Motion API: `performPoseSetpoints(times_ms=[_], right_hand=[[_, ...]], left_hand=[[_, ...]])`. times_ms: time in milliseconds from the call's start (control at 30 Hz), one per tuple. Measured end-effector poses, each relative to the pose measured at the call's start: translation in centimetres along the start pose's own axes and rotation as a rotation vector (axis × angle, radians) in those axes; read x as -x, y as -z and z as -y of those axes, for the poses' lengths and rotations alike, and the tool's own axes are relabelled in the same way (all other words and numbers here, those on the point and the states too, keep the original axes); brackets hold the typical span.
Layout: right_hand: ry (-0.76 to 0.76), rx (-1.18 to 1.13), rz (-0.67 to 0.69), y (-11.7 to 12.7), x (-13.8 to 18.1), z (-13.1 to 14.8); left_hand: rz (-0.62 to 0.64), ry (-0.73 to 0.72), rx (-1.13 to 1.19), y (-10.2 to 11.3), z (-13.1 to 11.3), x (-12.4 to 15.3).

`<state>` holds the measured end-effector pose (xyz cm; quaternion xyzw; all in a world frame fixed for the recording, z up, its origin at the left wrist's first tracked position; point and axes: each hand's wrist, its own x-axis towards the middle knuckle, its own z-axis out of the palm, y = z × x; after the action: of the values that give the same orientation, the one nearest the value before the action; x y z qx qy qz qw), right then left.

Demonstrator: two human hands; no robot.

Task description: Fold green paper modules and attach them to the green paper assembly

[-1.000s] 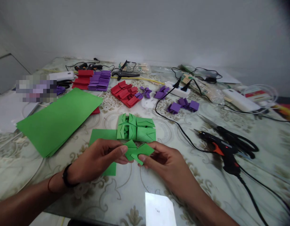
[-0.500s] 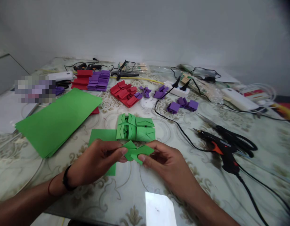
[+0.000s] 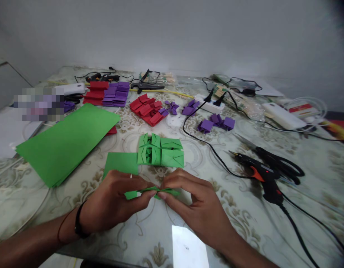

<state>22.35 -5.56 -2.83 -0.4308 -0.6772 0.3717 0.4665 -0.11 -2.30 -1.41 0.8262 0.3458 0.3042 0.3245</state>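
Note:
A small folded green paper piece (image 3: 158, 191) is pinched between both hands just above the table. My left hand (image 3: 116, 201) grips its left end with fingers closed; my right hand (image 3: 193, 206) pinches its right end. The piece lies nearly flat and edge-on, so little of it shows. Just beyond my fingers sits a pile of folded green pieces (image 3: 161, 150). A flat green square (image 3: 120, 163) lies partly under my left hand.
A stack of green sheets (image 3: 66, 139) lies at the left. Red folded pieces (image 3: 146, 109) and purple folded pieces (image 3: 216, 123) sit farther back. A black glue gun (image 3: 261, 175), scissors (image 3: 275, 162) and cables lie at the right. A power strip (image 3: 209, 106) is behind.
Both hands have lowered and turned the green piece from facing up to flat and edge-on, with the fingers pressing closer together over it.

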Motion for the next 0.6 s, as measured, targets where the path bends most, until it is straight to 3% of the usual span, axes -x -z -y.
performPoseSetpoints(times_ms=[367, 600], right_hand=[[-0.045, -0.020, 0.069, -0.21, 0.32, 0.47], [-0.196, -0.075, 0.013, -0.13, -0.01, 0.25]], left_hand=[[0.005, -0.008, -0.020, -0.04, -0.03, 0.16], [-0.014, 0.099, 0.017, 0.27, -0.10, -0.16]])
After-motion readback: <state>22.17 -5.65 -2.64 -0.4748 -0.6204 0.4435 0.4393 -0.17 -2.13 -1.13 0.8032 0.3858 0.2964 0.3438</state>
